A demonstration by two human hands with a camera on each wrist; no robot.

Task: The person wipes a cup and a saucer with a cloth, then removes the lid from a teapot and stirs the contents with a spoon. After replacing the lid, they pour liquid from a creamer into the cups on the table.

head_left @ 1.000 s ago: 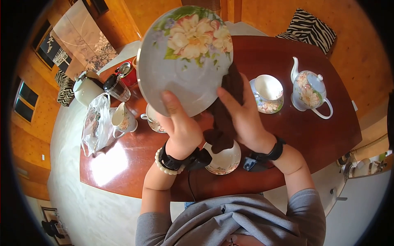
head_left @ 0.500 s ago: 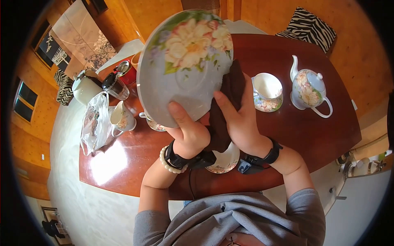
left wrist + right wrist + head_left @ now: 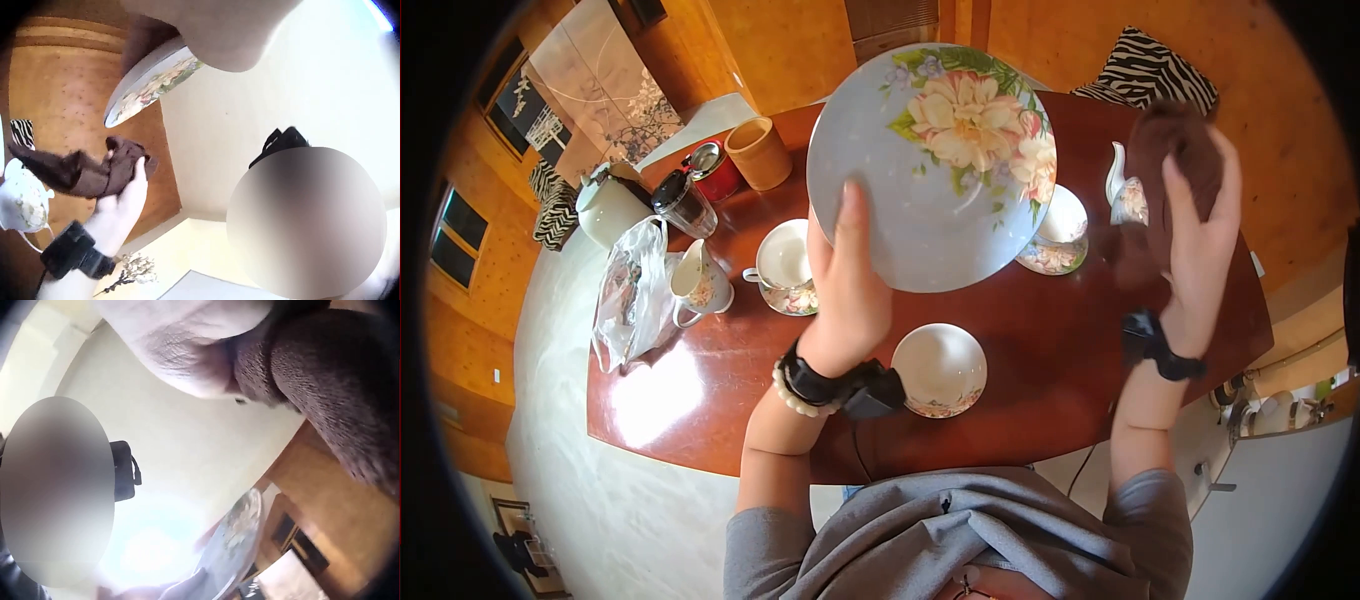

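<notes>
The left grip point(image 3: 852, 300) pinches a plate point(image 3: 935, 170), the right grip point(image 3: 1206, 250) a cloth point(image 3: 1148, 160) well apart: likely wiping, next needing cloth pressed to plate.

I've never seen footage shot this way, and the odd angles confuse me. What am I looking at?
There is no machine here, just a person's two bare hands. The wide pictures look forward and down from a camera on the person's head. The other two come from a camera on each wrist, which is why they look tilted.

The left hand holds up a floral plate. The right hand grips a brown cloth, apart from the plate; the right wrist's view shows that cloth up close.

On the reddish-brown table are a round white vessel, two cups, a small pitcher, a plastic bag and a teapot, partly hidden in the head view.
</notes>
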